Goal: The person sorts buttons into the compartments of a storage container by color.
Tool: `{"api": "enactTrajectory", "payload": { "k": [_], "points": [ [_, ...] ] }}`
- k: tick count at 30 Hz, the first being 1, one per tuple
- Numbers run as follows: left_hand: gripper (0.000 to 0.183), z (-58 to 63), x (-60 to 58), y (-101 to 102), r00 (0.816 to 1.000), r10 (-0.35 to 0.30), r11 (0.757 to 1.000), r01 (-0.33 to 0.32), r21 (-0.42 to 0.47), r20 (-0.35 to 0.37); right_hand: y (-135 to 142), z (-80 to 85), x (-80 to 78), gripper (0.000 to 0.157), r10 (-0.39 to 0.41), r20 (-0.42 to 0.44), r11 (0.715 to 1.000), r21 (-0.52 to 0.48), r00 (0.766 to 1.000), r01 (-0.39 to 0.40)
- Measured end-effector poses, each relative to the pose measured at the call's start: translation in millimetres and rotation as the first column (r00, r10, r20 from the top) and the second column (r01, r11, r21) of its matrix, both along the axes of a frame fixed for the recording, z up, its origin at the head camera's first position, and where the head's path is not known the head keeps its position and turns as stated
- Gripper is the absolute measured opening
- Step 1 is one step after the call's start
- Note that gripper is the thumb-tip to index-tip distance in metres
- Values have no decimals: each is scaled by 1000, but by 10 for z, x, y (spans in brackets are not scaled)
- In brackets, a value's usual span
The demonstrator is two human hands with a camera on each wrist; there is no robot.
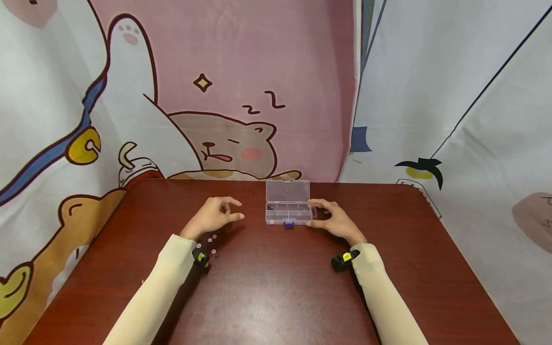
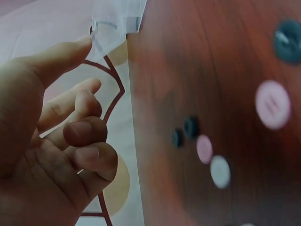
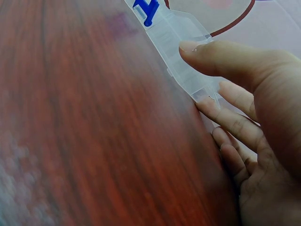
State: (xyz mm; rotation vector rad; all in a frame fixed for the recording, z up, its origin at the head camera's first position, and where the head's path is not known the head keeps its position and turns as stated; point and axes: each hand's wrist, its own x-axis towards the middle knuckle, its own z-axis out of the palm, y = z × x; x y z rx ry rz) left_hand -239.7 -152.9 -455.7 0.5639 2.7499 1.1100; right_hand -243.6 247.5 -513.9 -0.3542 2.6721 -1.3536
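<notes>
A clear plastic compartment box (image 1: 297,214) stands on the table with its lid (image 1: 287,191) raised at the back and a blue latch (image 1: 289,223) at its front. Small dark and pinkish pieces lie in some left compartments. My right hand (image 1: 338,224) holds the box's right end, thumb at the front corner and fingers at the side. To the left of the box, my left hand (image 1: 211,215) hovers above the table with fingers loosely bent and nothing between them. Loose buttons lie below it, including a pink button (image 2: 273,104), a white button (image 2: 220,172) and a dark button (image 2: 288,41).
The reddish-brown wooden table (image 1: 258,297) ends just behind the box. A printed cartoon cloth (image 1: 258,52) hangs along the back and left, and a pale cloth (image 1: 453,96) hangs at the right. Wrist cameras are strapped over both cream sleeves.
</notes>
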Motion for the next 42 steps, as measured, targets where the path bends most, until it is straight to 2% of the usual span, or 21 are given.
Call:
{"api": "enactTrajectory", "payload": {
  "k": [16, 21, 25, 32, 42],
  "points": [
    [38, -30, 146, -474, 999, 33, 998, -32, -49, 21, 1, -5, 9, 70, -17, 0, 1000, 14, 1000, 17],
    [35, -71, 196, -601, 998, 26, 998, -23, -57, 49, 5, -26, 5, 70, -16, 2, 1000, 15, 1000, 16],
    [34, -104, 258, -689, 996, 50, 998, -47, -38, 69, -4, -23, 2, 69, -16, 7, 1000, 15, 1000, 16],
    [35, -179, 359, -846, 984, 83, 996, -86, 15, 160, -14, -35, -5, 67, -17, 5, 1000, 15, 1000, 17],
    [35, -206, 451, -1056, 976, 101, 995, -102, -3, 192, -7, -15, -4, 68, -14, 2, 1000, 2, 1000, 14]
  ]
}}
